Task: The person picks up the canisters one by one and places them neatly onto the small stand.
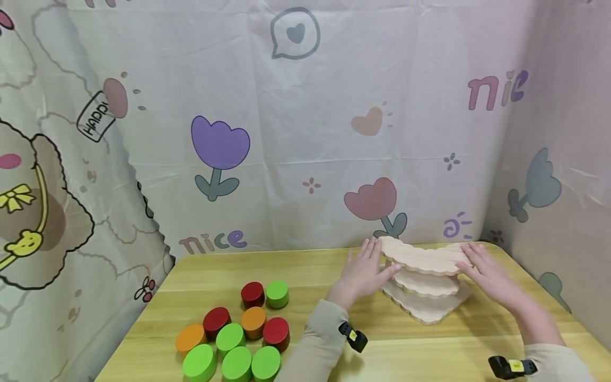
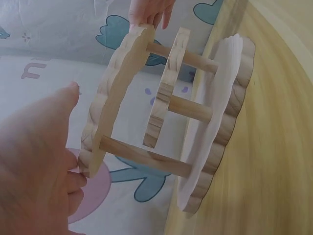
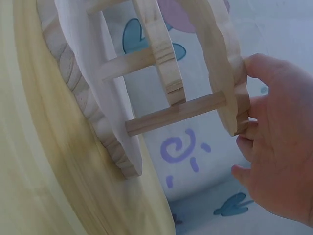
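A three-tier wooden stand [image 1: 425,260] with scalloped edges rests on the table at the right. Round dowels [image 2: 146,155] join its boards. My left hand [image 1: 361,273] holds the left end of the top board, fingers at the edge and thumb out toward the front. At the opposite end my right hand [image 1: 491,276] grips the same board, with its thumb at the front edge and its fingers behind. The right wrist view shows that thumb and those fingertips [image 3: 246,142] against the board's edge. The base board [image 2: 215,142] lies on the tabletop.
Several round blocks in green [image 1: 199,363], orange [image 1: 191,339] and dark red [image 1: 217,321] stand grouped at the left front of the wooden table [image 1: 210,276]. A printed curtain [image 1: 305,122] hangs behind the table and along both sides.
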Available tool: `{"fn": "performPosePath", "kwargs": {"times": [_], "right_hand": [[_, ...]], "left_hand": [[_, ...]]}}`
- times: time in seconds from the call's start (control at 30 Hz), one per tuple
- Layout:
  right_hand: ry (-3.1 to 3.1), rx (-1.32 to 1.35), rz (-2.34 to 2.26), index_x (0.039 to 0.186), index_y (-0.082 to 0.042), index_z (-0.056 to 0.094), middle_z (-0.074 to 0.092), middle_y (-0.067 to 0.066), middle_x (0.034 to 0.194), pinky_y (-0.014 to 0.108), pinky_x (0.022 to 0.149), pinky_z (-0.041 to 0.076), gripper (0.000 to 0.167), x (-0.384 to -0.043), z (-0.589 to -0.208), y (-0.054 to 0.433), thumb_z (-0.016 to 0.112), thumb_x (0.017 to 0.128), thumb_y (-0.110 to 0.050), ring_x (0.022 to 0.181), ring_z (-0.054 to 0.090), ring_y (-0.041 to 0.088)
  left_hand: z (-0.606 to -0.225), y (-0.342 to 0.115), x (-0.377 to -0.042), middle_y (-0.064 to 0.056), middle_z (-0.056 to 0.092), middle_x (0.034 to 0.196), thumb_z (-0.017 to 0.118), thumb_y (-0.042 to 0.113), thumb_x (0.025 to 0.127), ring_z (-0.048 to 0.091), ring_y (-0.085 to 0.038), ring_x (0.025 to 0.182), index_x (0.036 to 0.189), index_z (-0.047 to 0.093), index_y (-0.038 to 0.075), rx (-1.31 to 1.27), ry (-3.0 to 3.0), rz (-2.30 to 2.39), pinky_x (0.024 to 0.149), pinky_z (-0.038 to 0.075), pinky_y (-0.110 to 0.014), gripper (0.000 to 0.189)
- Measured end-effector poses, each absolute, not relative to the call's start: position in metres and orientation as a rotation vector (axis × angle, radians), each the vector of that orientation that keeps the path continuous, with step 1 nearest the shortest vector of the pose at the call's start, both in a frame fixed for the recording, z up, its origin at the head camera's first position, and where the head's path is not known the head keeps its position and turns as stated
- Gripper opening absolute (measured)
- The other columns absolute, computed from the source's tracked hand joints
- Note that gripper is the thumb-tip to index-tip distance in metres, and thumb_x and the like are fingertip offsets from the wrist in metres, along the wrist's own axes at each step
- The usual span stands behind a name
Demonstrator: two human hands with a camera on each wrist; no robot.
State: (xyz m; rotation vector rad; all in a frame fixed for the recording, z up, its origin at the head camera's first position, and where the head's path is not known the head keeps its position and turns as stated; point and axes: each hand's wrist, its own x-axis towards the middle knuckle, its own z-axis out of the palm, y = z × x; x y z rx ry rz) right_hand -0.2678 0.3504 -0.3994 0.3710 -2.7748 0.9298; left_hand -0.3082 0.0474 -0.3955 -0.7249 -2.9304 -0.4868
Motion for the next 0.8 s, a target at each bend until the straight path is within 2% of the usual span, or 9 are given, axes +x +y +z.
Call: {"fn": "performPosePath", "kwargs": {"times": [0.3, 0.8], "right_hand": [[-2.769, 0.41, 0.946, 0.148, 0.012, 0.02, 0.006, 0.039, 0.154, 0.072, 0.109, 0.003, 0.069, -0.27, -0.394, 0.328, 0.043, 0.103, -0.034, 0.143, -0.001, 0.057], [-2.751, 0.458, 0.838, 0.147, 0.01, 0.027, 0.015, 0.037, 0.153, 0.072, 0.109, 0.009, 0.068, -0.272, -0.396, 0.294, 0.046, 0.101, -0.037, 0.142, 0.007, 0.058]], "left_hand": [[-0.393, 0.027, -0.298, 0.001, 0.006, 0.165, 0.013, 0.079, 0.089, 0.005, -0.015, 0.153, 0.157, 0.008, 0.013, -0.656, -2.933, -0.493, 0.121, 0.015, -0.052, 0.095], [-0.388, -0.004, -0.283, -0.004, 0.004, 0.164, 0.02, 0.078, 0.09, 0.004, -0.02, 0.153, 0.157, 0.007, 0.01, -0.571, -2.98, -0.435, 0.12, 0.013, -0.054, 0.096]]}}
